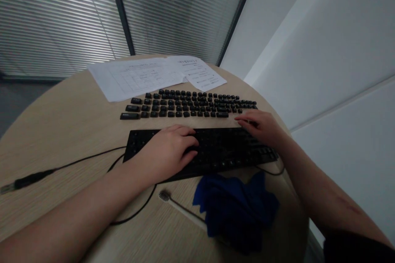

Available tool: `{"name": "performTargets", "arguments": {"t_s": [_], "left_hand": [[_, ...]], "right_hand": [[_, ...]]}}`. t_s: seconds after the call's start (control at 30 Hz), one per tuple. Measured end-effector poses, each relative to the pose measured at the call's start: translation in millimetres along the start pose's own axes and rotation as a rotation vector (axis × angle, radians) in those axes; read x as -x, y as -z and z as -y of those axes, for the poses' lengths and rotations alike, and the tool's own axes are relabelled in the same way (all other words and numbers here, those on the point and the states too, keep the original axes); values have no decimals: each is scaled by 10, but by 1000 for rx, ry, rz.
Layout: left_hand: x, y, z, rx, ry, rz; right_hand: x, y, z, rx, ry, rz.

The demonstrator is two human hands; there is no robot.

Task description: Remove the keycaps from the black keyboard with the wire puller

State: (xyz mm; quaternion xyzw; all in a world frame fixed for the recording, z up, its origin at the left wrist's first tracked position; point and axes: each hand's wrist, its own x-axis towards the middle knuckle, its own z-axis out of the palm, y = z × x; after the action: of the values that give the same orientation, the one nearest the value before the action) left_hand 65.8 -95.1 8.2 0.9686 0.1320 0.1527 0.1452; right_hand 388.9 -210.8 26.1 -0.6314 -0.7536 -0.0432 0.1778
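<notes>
A black keyboard (pixel 222 148) lies across the table, some keys in place at its right end and lower edge. My left hand (pixel 173 148) rests on its left part, palm down, fingers curved and apart, nothing seen in it. Beyond the keyboard, loose black keycaps (pixel 185 102) stand in several rows. My right hand (pixel 257 123) is at the right end of these rows, over the keyboard's far edge. Its thumb and forefinger are near each other by the keycaps; whether a small piece is between them cannot be made out.
Nearer me lie a crumpled blue cloth (pixel 237 209) and a toothbrush (pixel 185 210), its handle partly under the cloth. A black cable with a USB plug (pixel 31 178) runs left. Printed papers (pixel 138 76) lie at the round table's (pixel 61 119) far side, before blinds and a white wall.
</notes>
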Motion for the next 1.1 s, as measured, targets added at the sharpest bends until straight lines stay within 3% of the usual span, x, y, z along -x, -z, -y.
{"name": "performTargets", "arguments": {"t_s": [0.2,0.43,0.7,0.97,1.1], "left_hand": [[-4,-5,9,-29,-29,-5],[20,-25,50,0,-25,-13],[24,-32,70,-9,-29,-16],[9,-4,53,-9,-30,-6],[18,-16,64,4,-8,0]], "right_hand": [[471,125,338,-187,85,253],[543,90,288,-276,84,363],[531,52,298,-380,105,391],[565,75,304,-431,128,290],[560,85,313,-426,126,333]]}}
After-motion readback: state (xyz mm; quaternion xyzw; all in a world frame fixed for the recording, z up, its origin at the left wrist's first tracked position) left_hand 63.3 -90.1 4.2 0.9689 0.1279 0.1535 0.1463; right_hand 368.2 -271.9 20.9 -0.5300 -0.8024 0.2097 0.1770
